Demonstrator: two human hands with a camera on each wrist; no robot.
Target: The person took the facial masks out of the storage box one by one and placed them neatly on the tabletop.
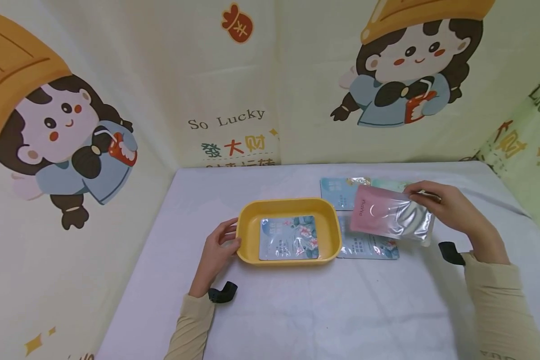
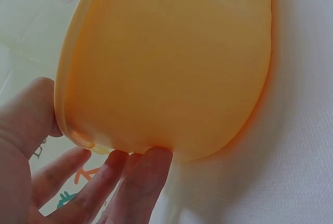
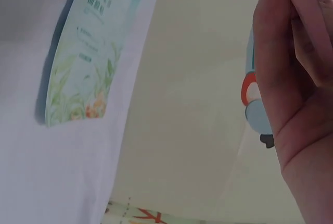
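Observation:
My left hand (image 1: 216, 250) holds the left end of a yellow plastic tray (image 1: 289, 263), thumb at the rim and fingertips against the outer wall (image 2: 166, 67). Inside the tray lies a blue floral face mask sachet (image 1: 289, 237). On the right, my right hand (image 1: 450, 207) pinches a pink and silver face mask sachet (image 1: 382, 212) by its upper right edge, raised over other sachets. Beneath it, partly hidden, are a blue floral sachet (image 1: 369, 246), a light blue one (image 1: 339, 194) and a pale green one (image 3: 91, 52).
A white cloth (image 1: 324, 310) covers the table. Printed cartoon drapes (image 1: 310, 100) rise along its back and both sides. Both wrists carry a small black camera mount (image 1: 451, 253).

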